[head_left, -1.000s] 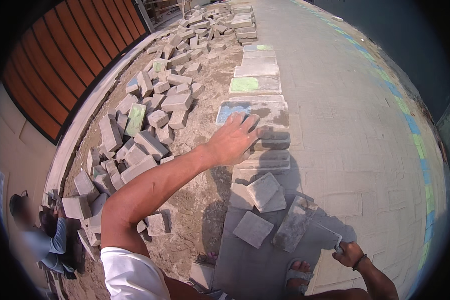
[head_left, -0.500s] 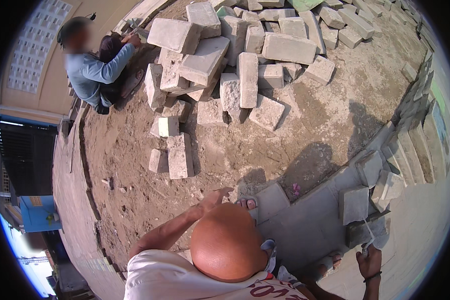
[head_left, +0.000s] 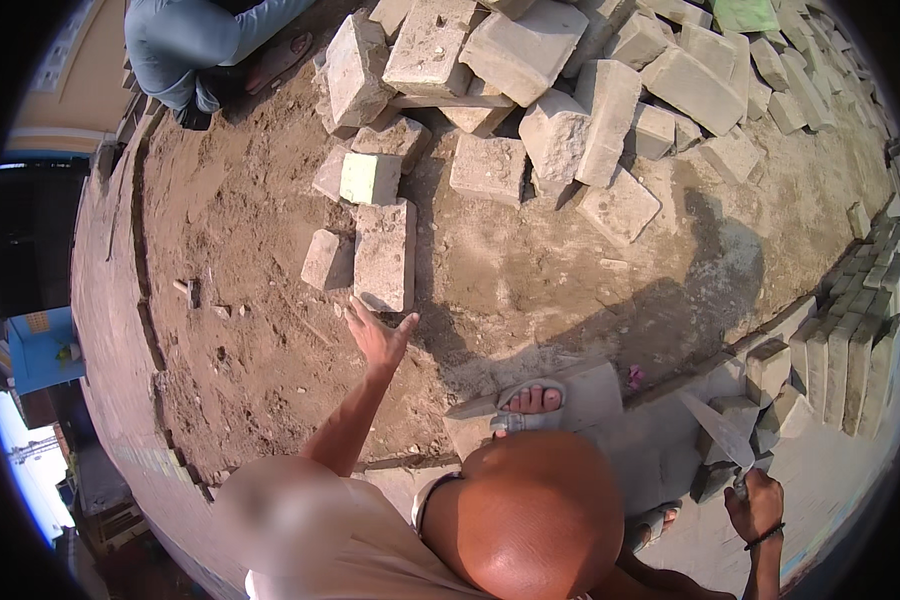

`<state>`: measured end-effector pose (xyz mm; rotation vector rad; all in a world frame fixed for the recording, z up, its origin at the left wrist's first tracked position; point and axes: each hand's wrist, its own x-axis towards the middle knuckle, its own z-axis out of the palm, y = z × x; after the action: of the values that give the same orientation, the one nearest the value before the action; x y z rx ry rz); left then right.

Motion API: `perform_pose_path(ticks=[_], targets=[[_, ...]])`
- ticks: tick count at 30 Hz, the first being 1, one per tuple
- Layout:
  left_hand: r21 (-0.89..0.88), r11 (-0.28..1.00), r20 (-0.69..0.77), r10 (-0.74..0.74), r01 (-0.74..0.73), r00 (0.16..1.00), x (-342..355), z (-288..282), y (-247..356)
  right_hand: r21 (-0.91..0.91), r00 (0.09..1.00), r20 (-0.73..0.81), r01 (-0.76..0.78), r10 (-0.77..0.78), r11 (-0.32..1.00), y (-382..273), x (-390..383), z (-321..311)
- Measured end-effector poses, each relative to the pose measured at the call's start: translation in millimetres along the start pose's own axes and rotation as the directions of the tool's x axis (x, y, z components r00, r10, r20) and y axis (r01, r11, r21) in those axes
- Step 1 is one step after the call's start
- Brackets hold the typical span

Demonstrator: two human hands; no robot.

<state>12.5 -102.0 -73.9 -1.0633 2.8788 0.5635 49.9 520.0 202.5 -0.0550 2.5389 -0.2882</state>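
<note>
My left hand (head_left: 378,338) is stretched forward with its fingers spread at the near end of a long concrete block (head_left: 385,255). Its thumb and fingers stand on either side of that end; I cannot tell whether they touch it. Nothing is gripped in it. At the lower right, my right hand (head_left: 755,505) is closed round the handle of a trowel (head_left: 720,432), whose pointed blade slants up and left. A smaller block (head_left: 328,260) lies left of the long one. Beyond them is a block with a pale yellow-green end (head_left: 370,179).
A heap of concrete blocks (head_left: 530,50) fills the far side. Stacked pavers (head_left: 845,350) stand at the right. Another person (head_left: 185,45) crouches at the far left. A hammer (head_left: 189,291) lies on the soil. My sandalled foot (head_left: 532,400) rests on a laid slab.
My left hand has reached forward to the long block, its fingers spreading. The trowel blade has swung up and left in my right hand. The view has shifted, and my knee appears further right.
</note>
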Motion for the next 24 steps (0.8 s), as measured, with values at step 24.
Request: perform_pose_path(ticks=[24], targets=[[-0.152, 0.937, -0.262, 0.268, -0.314, 0.927, 75, -120, 98, -0.124, 0.984, 0.107, 0.157, -0.144, 0.980, -9, 73, -26]])
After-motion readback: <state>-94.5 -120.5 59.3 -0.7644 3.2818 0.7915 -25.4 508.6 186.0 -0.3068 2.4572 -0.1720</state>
